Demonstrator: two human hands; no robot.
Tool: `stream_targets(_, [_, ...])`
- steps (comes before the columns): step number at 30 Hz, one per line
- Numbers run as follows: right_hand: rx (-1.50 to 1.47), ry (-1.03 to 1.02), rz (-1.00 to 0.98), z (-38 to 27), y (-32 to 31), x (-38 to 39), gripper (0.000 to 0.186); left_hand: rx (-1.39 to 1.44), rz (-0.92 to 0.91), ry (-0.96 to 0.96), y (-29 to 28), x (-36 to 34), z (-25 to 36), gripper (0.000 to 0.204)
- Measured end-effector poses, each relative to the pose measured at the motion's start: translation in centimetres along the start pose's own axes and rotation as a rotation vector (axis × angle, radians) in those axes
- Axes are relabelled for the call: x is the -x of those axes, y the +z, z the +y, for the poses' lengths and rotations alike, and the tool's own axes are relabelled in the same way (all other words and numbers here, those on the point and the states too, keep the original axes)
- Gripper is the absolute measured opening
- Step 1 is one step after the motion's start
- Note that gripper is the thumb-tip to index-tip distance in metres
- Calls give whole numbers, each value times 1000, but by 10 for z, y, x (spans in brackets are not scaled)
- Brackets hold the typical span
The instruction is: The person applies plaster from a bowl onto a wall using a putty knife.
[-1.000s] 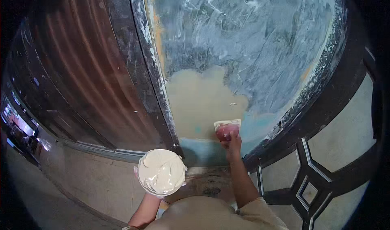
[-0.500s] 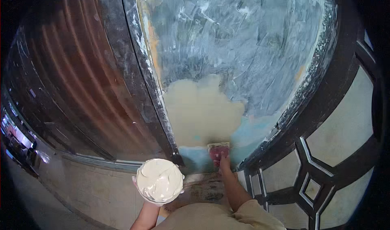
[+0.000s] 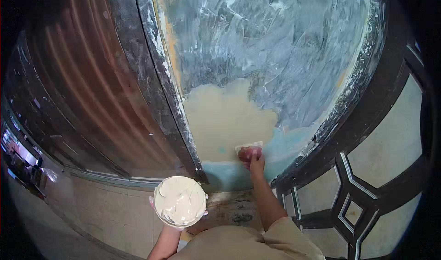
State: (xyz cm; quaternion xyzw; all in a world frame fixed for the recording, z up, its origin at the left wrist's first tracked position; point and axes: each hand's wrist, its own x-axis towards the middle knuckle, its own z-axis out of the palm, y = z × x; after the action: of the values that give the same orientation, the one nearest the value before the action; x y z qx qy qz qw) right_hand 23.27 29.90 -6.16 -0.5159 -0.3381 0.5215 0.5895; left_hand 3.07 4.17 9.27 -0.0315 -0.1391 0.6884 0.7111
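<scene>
Creamy white on the paste (image 3: pixel 180 200), red on the scraper (image 3: pixel 243 155). Mottled blue-grey across the wall (image 3: pixel 275 53), mostly plain beige over the patch (image 3: pixel 225 117). Streaked reddish-brown on the panel (image 3: pixel 85 76), tan on the shirt (image 3: pixel 225 242).

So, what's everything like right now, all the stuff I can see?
Round container: open on top, held up in the left hand.
Cream paste: fills the container's top, wet-looking, swirly.
Red scraper: gripped in the right hand, at the patch's lower edge.
Cream patch: spread on, mostly even.
Wall: streaky blue-grey above the patch.
Dark frame strip: flecked with white.
</scene>
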Motion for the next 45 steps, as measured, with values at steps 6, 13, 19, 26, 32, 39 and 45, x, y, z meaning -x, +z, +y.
stream_targets(6, [-199, 280, -145, 55, -42, 25, 36, -217, 61, 19, -16, 0, 7, 113])
stream_targets(13, [-230, -70, -186, -87, 8, 6, 36, -204, -95, -27, -9, -8, -10, 107])
stream_targets(19, [-305, -35, -129, -47, -11, -32, 26, -242, 12, -56, -23, -7, -9, 112])
stream_targets(26, [-322, 443, -148, 93, -73, -6, 36, -319, -19, -27, -36, -10, -12, 112])
stream_targets(32, [48, -130, -69, 94, -78, -64, 47, -288, 82, -2, -38, -14, -22, 114])
stream_targets(39, [55, 474, 111, 97, -98, -54, 40, -596, 2, -48, -55, -9, -7, 113])
stream_targets(45, [-115, 338, -8, 112, -86, -36, 42, -655, 112, 60, -56, -7, -15, 105])
